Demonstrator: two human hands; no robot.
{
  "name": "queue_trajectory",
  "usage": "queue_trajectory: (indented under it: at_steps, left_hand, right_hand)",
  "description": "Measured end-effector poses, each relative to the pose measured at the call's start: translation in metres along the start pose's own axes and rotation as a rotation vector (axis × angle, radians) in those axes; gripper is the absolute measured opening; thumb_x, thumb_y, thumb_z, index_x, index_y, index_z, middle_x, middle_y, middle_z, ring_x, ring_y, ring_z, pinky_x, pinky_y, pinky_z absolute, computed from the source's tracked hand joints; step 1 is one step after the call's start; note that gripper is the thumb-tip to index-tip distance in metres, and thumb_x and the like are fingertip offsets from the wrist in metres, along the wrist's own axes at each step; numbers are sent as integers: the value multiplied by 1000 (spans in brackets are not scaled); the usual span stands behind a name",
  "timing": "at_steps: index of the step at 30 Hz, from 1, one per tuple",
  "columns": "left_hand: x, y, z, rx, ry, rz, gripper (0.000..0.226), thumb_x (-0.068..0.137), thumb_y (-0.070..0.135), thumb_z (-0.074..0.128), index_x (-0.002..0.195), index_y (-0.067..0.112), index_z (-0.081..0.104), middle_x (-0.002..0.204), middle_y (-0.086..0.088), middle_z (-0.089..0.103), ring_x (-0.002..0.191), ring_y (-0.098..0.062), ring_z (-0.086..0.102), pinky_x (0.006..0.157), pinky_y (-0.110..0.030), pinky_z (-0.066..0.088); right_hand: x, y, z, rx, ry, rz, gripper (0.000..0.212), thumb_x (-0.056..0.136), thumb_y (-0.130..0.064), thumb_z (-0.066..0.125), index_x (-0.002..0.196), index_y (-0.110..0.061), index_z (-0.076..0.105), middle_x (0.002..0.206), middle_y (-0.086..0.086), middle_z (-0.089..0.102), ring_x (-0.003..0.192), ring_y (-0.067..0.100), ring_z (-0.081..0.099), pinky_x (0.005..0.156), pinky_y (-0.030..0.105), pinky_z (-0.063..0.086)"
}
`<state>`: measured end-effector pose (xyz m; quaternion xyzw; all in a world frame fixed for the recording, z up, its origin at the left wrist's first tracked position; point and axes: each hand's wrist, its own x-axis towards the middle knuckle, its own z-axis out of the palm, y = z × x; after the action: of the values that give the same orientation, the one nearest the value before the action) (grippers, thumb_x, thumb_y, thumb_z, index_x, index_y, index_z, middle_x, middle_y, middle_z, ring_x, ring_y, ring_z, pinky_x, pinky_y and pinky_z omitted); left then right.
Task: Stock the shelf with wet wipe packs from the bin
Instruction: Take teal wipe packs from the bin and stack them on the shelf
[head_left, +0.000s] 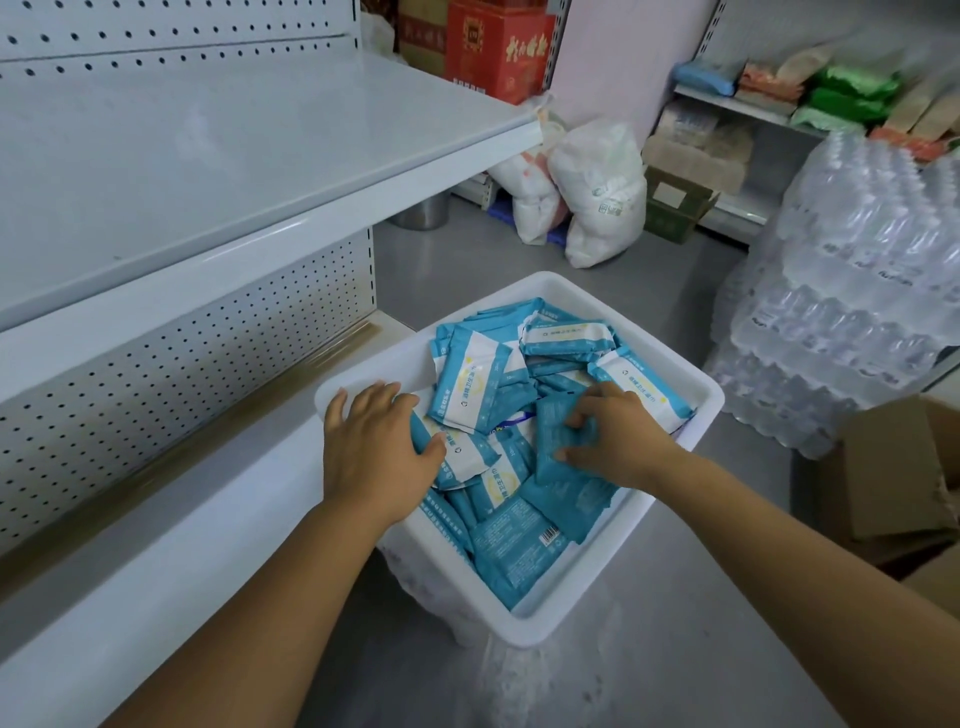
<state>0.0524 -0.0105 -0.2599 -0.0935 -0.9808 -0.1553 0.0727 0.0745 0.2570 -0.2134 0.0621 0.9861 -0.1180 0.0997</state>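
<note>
A white plastic bin (524, 618) stands on the grey floor, filled with several blue-and-white wet wipe packs (517, 545). My left hand (376, 447) reaches into the bin's left side, fingers and thumb curled round a pack (462, 457) lying there. My right hand (618, 441) is over the middle of the bin and pinches a plain blue pack (558, 447) between thumb and fingers. The white metal shelf (208, 171) on the left is bare, with a lower shelf (156, 545) beneath it beside the bin.
Shrink-wrapped cases of water bottles (852, 291) are stacked right of the bin. A brown cardboard box (904, 478) sits at the right edge. White sacks (597, 192) and red cartons (498, 47) stand behind. A far shelf (831, 98) holds packaged goods.
</note>
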Motion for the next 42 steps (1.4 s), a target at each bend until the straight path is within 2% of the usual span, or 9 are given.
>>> queue_trajectory:
  at_steps: [4,11,17,23,28,32,34,37,42]
  left_hand:
    - [0,1,0,-6,3,0,56,91,58,53,136,24,56,151,2,49,143,-17,38,123,-48,12]
    - [-1,2,-2,-10,11,-2,55,91,57,55,135,24,56,148,2,51,141,-17,40,123,-46,13]
    - [0,4,-3,-12,7,-8,55,91,58,54,135,25,55,147,4,52,140,-16,42,123,-46,13]
    - [-1,3,-9,-93,-22,26,56,91,61,54,133,26,56,144,6,54,137,-15,44,123,-46,11]
    - [2,2,-31,-561,-135,-78,51,91,58,60,131,27,55,134,8,59,125,-14,51,110,-39,37]
    - [5,15,-58,-987,-250,-208,50,85,66,61,119,29,61,117,12,69,106,-4,64,95,-36,53]
    - [7,20,-67,-1193,-339,-284,55,82,72,61,113,26,68,107,5,76,99,-14,72,95,-43,56]
    - [7,21,-73,-1486,-387,-426,38,98,50,55,115,19,70,108,-5,77,102,-25,73,98,-52,54]
    - [1,1,-81,-1534,-513,-471,31,104,37,48,123,19,64,113,-9,75,105,-27,72,96,-53,54]
  right_hand:
    - [-6,2,-6,68,54,145,36,84,-48,74,95,-14,67,111,4,59,94,18,57,82,33,55]
    - [-8,-1,1,243,-50,342,78,69,-55,85,123,-15,43,113,1,56,99,18,56,75,31,53]
    - [-7,-8,0,312,-71,352,54,65,-57,86,90,-19,57,97,2,66,87,18,63,80,35,58]
    - [-12,-18,-7,567,-68,295,55,69,-43,88,103,-12,57,104,4,67,94,20,66,85,42,60]
    - [-25,-38,-27,795,13,131,46,73,-33,88,105,-10,62,97,-1,74,78,9,73,57,17,55]
    - [-28,-59,-41,1011,-29,-15,46,74,-26,86,111,-6,65,104,6,77,92,21,75,81,36,62]
    - [-28,-74,-41,1097,-98,-80,43,78,-19,82,114,-2,65,106,10,76,97,26,74,87,39,60]
    - [-24,-91,-32,1169,-149,-118,48,76,-21,81,115,1,65,107,16,75,100,33,72,89,42,59]
    - [-12,-105,-17,1260,-140,-71,51,72,-24,82,116,-4,65,109,17,74,101,30,72,89,40,59]
